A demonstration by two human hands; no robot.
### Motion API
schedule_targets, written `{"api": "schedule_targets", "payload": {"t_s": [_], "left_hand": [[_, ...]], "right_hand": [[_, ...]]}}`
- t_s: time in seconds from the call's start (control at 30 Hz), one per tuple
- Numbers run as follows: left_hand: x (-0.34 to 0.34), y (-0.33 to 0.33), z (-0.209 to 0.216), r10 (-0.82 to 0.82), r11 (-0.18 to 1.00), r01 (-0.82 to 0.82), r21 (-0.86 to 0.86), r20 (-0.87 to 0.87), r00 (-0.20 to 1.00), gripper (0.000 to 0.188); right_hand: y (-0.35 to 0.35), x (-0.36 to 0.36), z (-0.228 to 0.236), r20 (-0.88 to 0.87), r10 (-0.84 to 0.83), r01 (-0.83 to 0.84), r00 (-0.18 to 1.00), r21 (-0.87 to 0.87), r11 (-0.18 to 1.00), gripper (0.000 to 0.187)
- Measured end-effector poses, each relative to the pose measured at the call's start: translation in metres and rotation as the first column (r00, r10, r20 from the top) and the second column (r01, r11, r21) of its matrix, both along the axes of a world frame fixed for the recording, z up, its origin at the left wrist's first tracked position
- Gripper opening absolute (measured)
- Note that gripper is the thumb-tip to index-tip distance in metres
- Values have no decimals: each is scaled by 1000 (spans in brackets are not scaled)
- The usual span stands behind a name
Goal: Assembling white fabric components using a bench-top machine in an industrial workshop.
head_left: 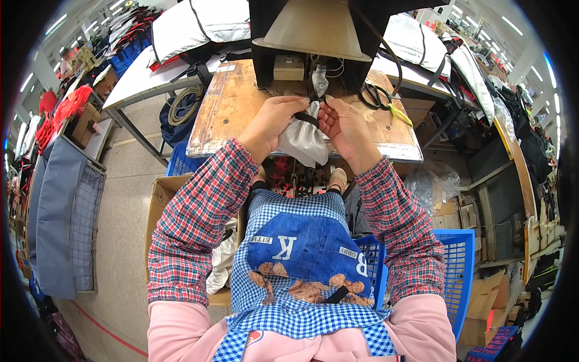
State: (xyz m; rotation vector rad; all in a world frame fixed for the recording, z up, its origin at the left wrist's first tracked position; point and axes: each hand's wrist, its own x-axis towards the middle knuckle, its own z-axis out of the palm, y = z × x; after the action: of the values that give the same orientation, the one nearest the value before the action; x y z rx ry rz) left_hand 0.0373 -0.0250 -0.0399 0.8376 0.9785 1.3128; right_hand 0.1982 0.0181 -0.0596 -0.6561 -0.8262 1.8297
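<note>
1 cable loop [379, 107] flanks fingers [295, 102] pinching black strap [306, 119].

A factory workshop handling fabric goods: a scuffed wooden table [229, 114] and a cone-shaped cover [312, 33] in a dark housing [262, 66] stand at twelve o'clock, silver-white fabric bundles [228, 21] at eleven, strip lights [511, 25] at two, a blue plastic crate [456, 271] and cardboard box [479, 301] at four.

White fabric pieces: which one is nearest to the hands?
The small gathered piece with a black strip across it, between the left hand and right hand; the large pieces on the side tables lie farther away.
</note>
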Motion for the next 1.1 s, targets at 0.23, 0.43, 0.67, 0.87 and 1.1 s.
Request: {"api": "schedule_targets", "payload": {"t_s": [0.23,0.43,0.67,0.87,1.1], "left_hand": [[-8,-1,-3,-29,999,29,23,-13,1000,23],[-36,-17,-4,-244,968,241,-69,-48,969,25],[-37,-4,-4,-312,949,302,-93,-116,943,28],[-33,5,5,-259,965,244,-95,-203,944,30],[-31,18,9,-215,977,209,-50,-255,943,31]], "right_hand": [[-5,7,3,20,29,-30,999,16,999,14],[-27,34,5,632,-73,-204,771,355,912,27],[-17,23,-2,642,18,-326,767,365,872,27],[-9,15,-1,556,-140,-160,820,456,875,23],[2,11,-1,491,-137,-114,861,447,887,22]]}}
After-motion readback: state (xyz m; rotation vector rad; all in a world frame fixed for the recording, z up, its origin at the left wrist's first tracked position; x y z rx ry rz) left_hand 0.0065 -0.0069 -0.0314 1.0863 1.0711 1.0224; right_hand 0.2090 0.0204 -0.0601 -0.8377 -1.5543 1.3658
